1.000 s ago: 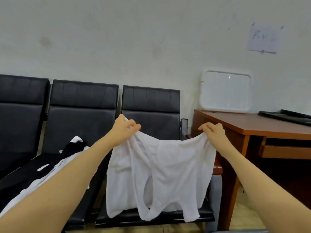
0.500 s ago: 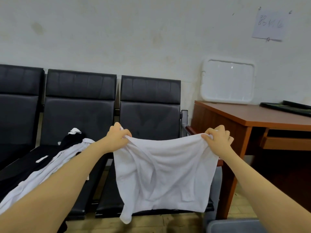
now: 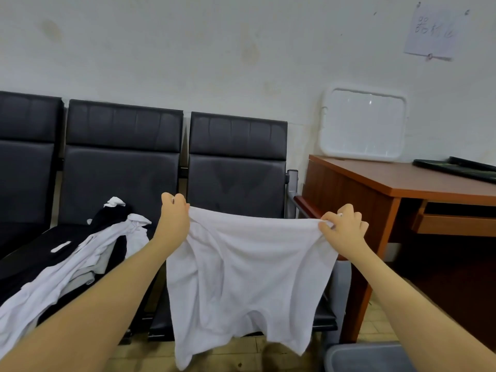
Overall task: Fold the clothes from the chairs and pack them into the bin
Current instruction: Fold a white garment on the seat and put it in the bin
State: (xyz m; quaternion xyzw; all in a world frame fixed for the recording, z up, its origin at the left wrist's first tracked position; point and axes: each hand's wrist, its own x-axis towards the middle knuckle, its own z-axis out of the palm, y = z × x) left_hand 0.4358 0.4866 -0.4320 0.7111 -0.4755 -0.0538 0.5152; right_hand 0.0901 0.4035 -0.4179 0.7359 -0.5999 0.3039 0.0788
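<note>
Both hands are clamped on the white garment [image 3: 241, 275]. My left hand [image 3: 174, 218] has its grip curled round one top corner; my right hand [image 3: 345, 229] pinches the other. The top edge is drawn taut between them, and the cloth hangs free in front of the right-most chair [image 3: 237, 167], apparently clear of the seat. I judge this hold is meant to square the piece before a first fold.

The remaining clothes [image 3: 80, 259], white and black, lie heaped on the middle chair to the left, unfolded. A corner of the grey bin [image 3: 367, 358] shows at the lower right, on the floor beside the chairs; its contents are out of view.

Room: stained pale wall, tiled floor. A wooden tabletop [image 3: 429, 181] stands right, with a white tray [image 3: 363, 124] leaning against the wall.
</note>
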